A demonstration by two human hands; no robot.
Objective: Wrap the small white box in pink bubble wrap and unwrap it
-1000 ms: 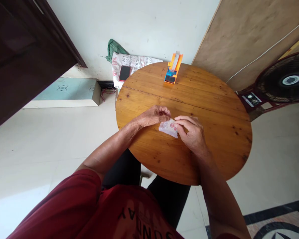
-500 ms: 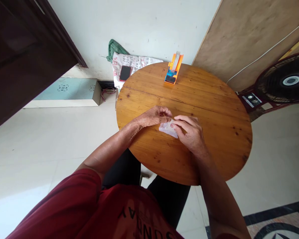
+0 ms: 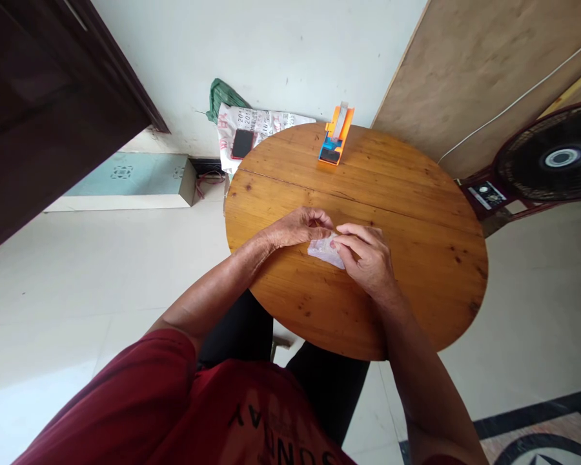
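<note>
A small clear plastic bag (image 3: 325, 252) lies on the round wooden table (image 3: 271, 290), between my hands. My left hand (image 3: 305, 226) comes in from the left, its thumb and fingers pinched on the bag's upper edge. On the right, my right hand (image 3: 366, 255) grips the same edge between thumb and index finger, with its other fingers stretched over it. The fingertips of both hands nearly meet. Whatever is inside the bag is too small to make out.
An orange and blue tape dispenser (image 3: 336, 135) stands at the table's far edge. Behind the left edge, a phone (image 3: 243, 143) rests on a printed white sack (image 3: 227, 119). A fan (image 3: 556, 155) is at the right, a long box (image 3: 126, 181) on the floor at left.
The view has shifted very slightly. Both hands keep nearly the same pose on the bag.
</note>
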